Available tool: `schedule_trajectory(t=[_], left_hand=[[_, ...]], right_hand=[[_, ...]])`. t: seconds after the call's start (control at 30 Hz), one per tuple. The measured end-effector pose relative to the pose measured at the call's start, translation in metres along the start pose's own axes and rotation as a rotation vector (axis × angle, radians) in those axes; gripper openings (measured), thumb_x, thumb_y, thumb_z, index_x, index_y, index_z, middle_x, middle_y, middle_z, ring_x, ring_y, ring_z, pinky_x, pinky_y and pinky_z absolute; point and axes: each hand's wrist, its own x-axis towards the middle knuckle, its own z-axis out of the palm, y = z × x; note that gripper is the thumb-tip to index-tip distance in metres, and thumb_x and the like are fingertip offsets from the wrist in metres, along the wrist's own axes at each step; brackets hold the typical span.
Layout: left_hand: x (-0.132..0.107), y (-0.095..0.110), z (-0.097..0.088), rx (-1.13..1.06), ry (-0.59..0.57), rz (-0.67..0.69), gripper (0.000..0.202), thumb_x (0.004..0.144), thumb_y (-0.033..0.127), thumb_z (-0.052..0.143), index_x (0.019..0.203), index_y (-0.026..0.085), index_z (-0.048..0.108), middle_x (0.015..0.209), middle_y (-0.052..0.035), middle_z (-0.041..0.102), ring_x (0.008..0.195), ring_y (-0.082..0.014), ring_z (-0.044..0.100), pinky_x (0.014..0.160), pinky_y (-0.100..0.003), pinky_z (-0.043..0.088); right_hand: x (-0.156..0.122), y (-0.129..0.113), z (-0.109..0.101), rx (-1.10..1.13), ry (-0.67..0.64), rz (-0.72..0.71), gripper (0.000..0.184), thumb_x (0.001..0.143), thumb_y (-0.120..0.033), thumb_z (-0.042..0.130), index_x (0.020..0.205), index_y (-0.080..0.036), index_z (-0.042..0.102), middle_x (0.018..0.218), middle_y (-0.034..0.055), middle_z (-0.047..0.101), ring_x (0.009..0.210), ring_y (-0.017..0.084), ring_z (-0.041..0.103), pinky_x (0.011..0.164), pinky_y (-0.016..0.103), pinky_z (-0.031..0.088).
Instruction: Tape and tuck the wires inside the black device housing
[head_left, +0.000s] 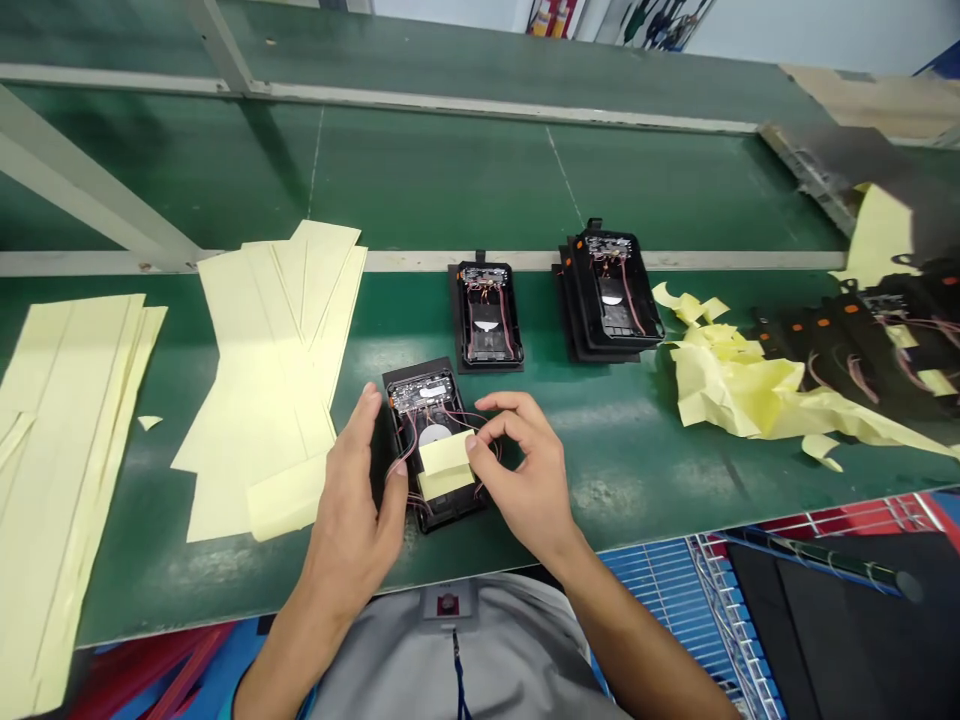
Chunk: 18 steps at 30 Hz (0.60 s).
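An open black device housing [427,400] with a circuit board and red wires lies on the green bench in front of me. A small yellow paper pad [444,462] sits on its lower half. My left hand [360,510] rests against the housing's left edge, fingers curved round it. My right hand [521,470] pinches the right edge of the yellow pad between thumb and forefinger.
Two more open housings [487,315] [615,295] lie further back. Flat yellow sheets [274,370] [67,440] cover the left side. Crumpled yellow backing paper [739,390] and a row of black housings [862,350] lie right. A wire rack [720,600] stands below the bench's front edge.
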Motion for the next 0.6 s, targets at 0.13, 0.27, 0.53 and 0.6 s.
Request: schedule_trajectory(t=[0.13,0.27,0.53,0.6], left_hand=[[0.002,0.003,-0.001,-0.027,0.005,0.066,0.063,0.112,0.027,0.053,0.173,0.032,0.036,0.18,-0.0045,0.033,0.169,-0.0215,0.038,0.14,-0.04,0.041],[0.003,0.003,0.0,-0.03,0.018,0.073,0.055,0.112,0.028,0.054,0.166,0.031,0.045,0.178,-0.0029,0.038,0.167,-0.0195,0.042,0.137,-0.037,0.045],[0.002,-0.004,0.001,-0.137,0.015,0.005,0.051,0.114,0.03,0.051,0.165,0.034,0.048,0.177,-0.0001,0.04,0.162,-0.0197,0.048,0.136,-0.038,0.047],[0.001,-0.005,0.002,-0.156,0.015,-0.002,0.051,0.114,0.031,0.051,0.165,0.034,0.048,0.177,-0.0003,0.04,0.162,-0.0201,0.048,0.137,-0.039,0.047]], right_hand=[[0.003,0.004,0.01,0.023,-0.011,0.02,0.018,0.092,-0.023,0.071,0.074,-0.021,0.068,0.128,0.0066,0.073,0.122,0.024,0.069,0.108,0.044,0.052],[0.004,0.004,0.016,0.03,-0.022,0.038,0.017,0.091,-0.023,0.071,0.074,-0.021,0.068,0.132,0.0058,0.073,0.127,0.026,0.068,0.109,0.045,0.052],[0.005,0.005,0.021,0.047,0.023,0.021,0.017,0.087,-0.017,0.069,0.071,-0.021,0.064,0.128,0.0055,0.074,0.117,0.023,0.071,0.103,0.042,0.056],[0.005,0.006,0.021,0.053,0.027,0.016,0.017,0.088,-0.017,0.069,0.072,-0.021,0.065,0.128,0.0051,0.074,0.114,0.021,0.072,0.101,0.041,0.057]])
